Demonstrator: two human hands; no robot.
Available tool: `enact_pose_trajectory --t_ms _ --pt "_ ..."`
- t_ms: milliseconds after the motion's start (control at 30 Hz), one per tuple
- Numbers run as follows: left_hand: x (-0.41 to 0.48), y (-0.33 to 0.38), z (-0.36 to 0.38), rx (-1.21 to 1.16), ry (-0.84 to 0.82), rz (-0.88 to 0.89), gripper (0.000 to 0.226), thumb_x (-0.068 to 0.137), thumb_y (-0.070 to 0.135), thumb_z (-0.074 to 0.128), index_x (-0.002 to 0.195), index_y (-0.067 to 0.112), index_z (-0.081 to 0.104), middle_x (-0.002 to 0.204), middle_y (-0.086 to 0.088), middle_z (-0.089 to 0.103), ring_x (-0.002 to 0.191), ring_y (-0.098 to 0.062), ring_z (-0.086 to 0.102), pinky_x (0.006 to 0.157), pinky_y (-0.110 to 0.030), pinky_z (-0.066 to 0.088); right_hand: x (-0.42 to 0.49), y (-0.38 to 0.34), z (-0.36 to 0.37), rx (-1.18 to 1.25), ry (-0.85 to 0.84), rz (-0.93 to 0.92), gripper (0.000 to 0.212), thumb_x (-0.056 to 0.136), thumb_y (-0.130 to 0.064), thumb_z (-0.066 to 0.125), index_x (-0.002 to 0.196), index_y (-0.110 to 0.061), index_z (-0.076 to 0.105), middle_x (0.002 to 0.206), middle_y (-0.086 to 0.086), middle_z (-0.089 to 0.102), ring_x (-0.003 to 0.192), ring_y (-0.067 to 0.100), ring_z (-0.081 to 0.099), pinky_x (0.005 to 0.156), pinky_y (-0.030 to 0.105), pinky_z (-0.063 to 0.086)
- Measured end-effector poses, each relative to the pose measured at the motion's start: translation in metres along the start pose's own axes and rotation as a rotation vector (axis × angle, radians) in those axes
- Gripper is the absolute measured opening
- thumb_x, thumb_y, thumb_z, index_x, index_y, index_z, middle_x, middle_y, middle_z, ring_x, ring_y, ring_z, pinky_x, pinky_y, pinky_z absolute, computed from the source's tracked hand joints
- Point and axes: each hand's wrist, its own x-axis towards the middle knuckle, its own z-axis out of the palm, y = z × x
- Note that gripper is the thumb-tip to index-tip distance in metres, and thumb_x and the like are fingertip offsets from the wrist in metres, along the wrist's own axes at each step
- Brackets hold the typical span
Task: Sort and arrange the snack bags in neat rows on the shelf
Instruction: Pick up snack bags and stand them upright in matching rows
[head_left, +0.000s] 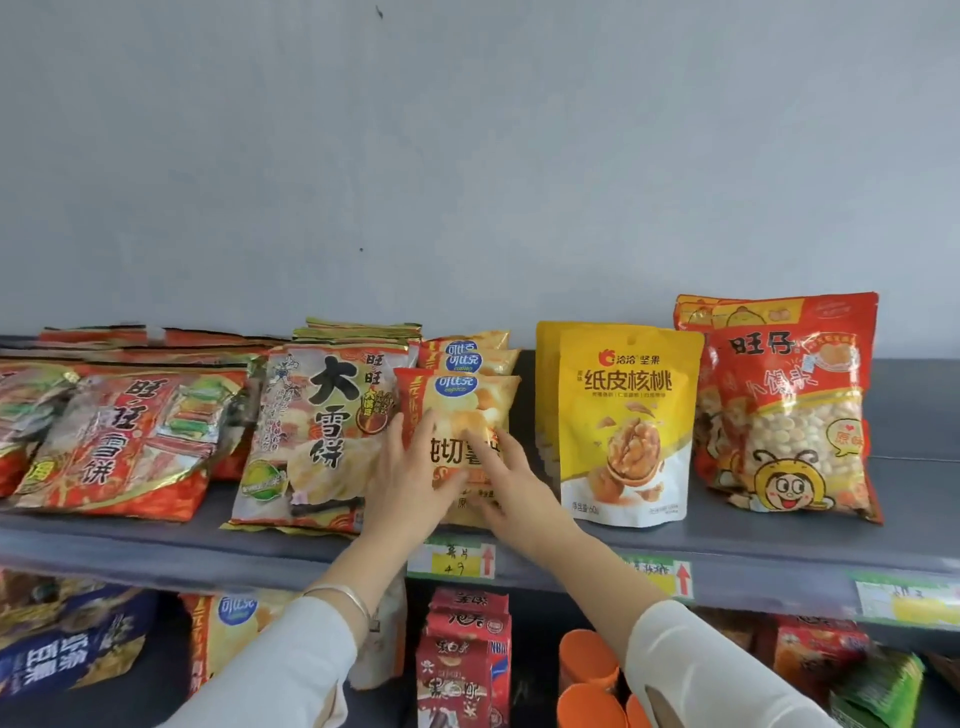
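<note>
A yellow-and-red potato chip bag stands at the front of a short row of like bags on the grey shelf. My left hand lies with straight fingers against the bag's lower left face. My right hand presses its lower right face, fingers extended. Both hands cover the bag's bottom half. To its left leans a large rice cracker bag. To its right stands a yellow walnut pouch, then a red bag of small biscuit balls.
Red rice cracker bags lie piled at the shelf's left end. Price labels line the shelf's front edge. Below, a lower shelf holds more bags, a red box and orange tubs. A plain wall rises behind.
</note>
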Motion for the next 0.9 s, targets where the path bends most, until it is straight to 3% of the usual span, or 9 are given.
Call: enact_pose_trajectory --t_ms 167,267,367,533,667,800,900 --pt "0.008 -0.024 0.003 -0.119 -0.038 0.069 0.078 0.086 0.046 0.057 0.148 0.028 0.013 0.156 -0.005 0.009 0.143 -0.027 0.017 0.108 -0.044 0.034 0.002 -0.009 0.006 0.021 0.067 0.011 0.069 0.091 -0.02 0.055 0.149 -0.035 0.021 0.158 0.006 0.011 0.136 0.027 0.037 0.102 0.041 0.045" --pt "0.01 -0.029 0.003 -0.109 -0.04 0.096 0.077 0.085 0.05 0.056 0.147 0.03 0.015 0.154 -0.005 0.014 0.14 -0.027 0.022 0.104 -0.044 0.038 0.001 -0.014 0.006 -0.037 0.155 0.044 0.06 0.088 -0.036 0.053 0.144 -0.035 0.031 0.153 0.008 0.024 0.136 0.03 0.035 0.106 0.045 0.041" --pt "0.015 -0.029 -0.003 -0.074 0.043 0.12 0.067 0.088 0.054 0.048 0.144 0.03 0.022 0.149 -0.002 0.025 0.133 -0.023 0.034 0.096 -0.042 0.044 0.01 -0.023 -0.002 -0.096 0.284 0.057 0.052 0.088 -0.051 0.038 0.135 -0.031 0.043 0.148 0.007 0.035 0.134 0.031 0.037 0.103 0.045 0.042" --pt "0.055 -0.029 -0.02 -0.11 0.116 0.2 0.048 0.094 0.04 0.045 0.139 0.024 0.038 0.139 0.002 0.04 0.125 -0.018 0.044 0.094 -0.034 0.043 0.056 -0.042 -0.03 -0.214 0.427 0.01 0.035 0.099 -0.026 0.042 0.131 -0.016 0.054 0.136 0.006 0.05 0.126 0.027 0.043 0.1 0.037 0.042" --pt "0.097 -0.02 -0.033 -0.066 0.098 0.257 0.041 0.096 0.032 0.046 0.135 0.02 0.045 0.14 0.0 0.043 0.131 -0.019 0.038 0.104 -0.035 0.035 0.119 -0.05 -0.056 -0.316 0.342 0.159 0.035 0.1 -0.018 0.039 0.131 -0.016 0.054 0.129 0.005 0.058 0.124 0.026 0.044 0.096 0.036 0.044" --pt "0.141 -0.014 -0.047 0.139 0.135 0.358 0.031 0.095 0.03 0.045 0.125 0.026 0.056 0.131 0.006 0.055 0.123 -0.018 0.045 0.097 -0.036 0.038 0.178 -0.045 -0.073 -0.339 0.175 0.294 0.038 0.095 -0.005 0.044 0.128 -0.018 0.055 0.121 0.008 0.061 0.116 0.028 0.051 0.085 0.037 0.05" --pt "0.171 -0.013 -0.057 0.237 0.11 0.355 0.027 0.096 0.031 0.045 0.118 0.03 0.06 0.127 0.008 0.058 0.121 -0.017 0.046 0.098 -0.038 0.032 0.212 -0.039 -0.078 -0.333 0.104 0.35 0.037 0.093 -0.006 0.048 0.127 -0.02 0.056 0.122 0.009 0.059 0.114 0.028 0.052 0.09 0.037 0.05"
